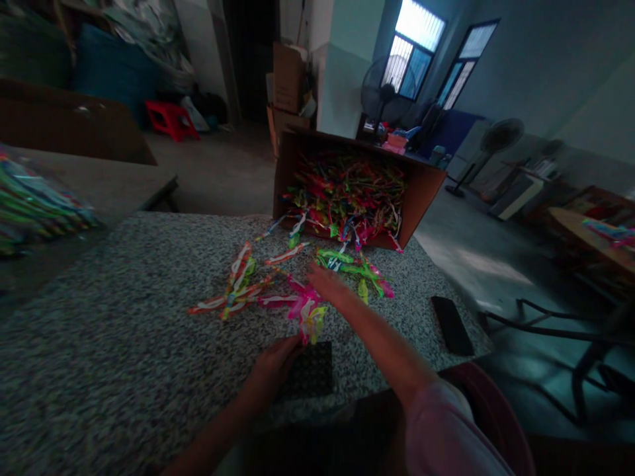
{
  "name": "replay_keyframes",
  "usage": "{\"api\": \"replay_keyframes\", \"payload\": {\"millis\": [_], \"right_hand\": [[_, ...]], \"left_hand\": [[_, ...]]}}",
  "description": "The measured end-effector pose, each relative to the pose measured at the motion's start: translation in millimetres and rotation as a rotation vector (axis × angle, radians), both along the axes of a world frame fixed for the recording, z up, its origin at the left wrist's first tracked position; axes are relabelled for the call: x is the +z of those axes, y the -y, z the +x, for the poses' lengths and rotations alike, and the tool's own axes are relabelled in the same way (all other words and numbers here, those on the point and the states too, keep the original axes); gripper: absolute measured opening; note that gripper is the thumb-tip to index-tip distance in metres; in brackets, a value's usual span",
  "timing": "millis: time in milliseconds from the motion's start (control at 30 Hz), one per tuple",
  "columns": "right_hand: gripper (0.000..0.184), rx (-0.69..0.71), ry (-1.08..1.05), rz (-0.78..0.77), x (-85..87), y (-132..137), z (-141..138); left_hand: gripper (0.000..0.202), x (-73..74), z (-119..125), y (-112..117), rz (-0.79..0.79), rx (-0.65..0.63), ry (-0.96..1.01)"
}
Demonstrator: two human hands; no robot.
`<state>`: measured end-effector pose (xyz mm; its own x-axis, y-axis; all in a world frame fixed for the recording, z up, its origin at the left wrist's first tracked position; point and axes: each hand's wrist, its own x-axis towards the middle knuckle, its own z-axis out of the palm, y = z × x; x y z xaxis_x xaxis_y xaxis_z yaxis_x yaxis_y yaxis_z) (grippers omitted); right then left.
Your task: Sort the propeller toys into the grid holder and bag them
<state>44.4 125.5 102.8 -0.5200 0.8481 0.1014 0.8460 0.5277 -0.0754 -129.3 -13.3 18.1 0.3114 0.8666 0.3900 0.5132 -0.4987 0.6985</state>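
Observation:
My left hand (276, 362) lies at the near edge of the table, its fingers closed at the pink end of a yellow and pink plastic strip (312, 322). Beneath and beside that hand is a black studded pad (315, 370). My right hand (326, 283) reaches over the loose strips, blurred, so its fingers do not show clearly. Just left of it are pink strips (297, 305); beyond it lie green ones (342, 259). Orange and white strips (241, 264) are scattered farther left.
A cardboard box (417, 201) lies on its side at the table's far edge, full of colourful strips (352, 188). A black phone-like slab (452, 325) rests at the right on the speckled table (163, 317). Bundled strips (40, 205) sit on another table at the left.

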Motion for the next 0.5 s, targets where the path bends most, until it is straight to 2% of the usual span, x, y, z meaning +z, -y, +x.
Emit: {"api": "replay_keyframes", "payload": {"millis": [100,200,267,367,433,500], "right_hand": [[0.024,0.076,0.101,-0.036,-4.1,-14.0,-4.7],[0.027,0.144,0.136,-0.034,-11.8,-6.1,9.1],[0.027,0.168,0.173,-0.019,-17.2,1.7,20.1],[0.025,0.195,0.203,0.002,-23.3,8.4,32.2],[0.024,0.192,0.106,0.011,-24.6,10.2,37.8],[0.023,0.142,-0.083,0.034,-23.7,11.9,42.6]], "left_hand": [[0.019,0.4,1.7,4.7,0.0,0.016,0.0],[0.021,5.8,-1.2,5.9,0.019,0.046,0.01],[0.029,15.2,-6.0,-6.8,0.05,0.087,0.012],[0.04,37.5,-14.0,-53.9,0.103,0.181,-0.061],[0.047,53.3,-16.7,-95.0,0.146,0.234,-0.2],[0.061,64.9,-16.2,-131.4,0.17,0.094,-0.347]]}}
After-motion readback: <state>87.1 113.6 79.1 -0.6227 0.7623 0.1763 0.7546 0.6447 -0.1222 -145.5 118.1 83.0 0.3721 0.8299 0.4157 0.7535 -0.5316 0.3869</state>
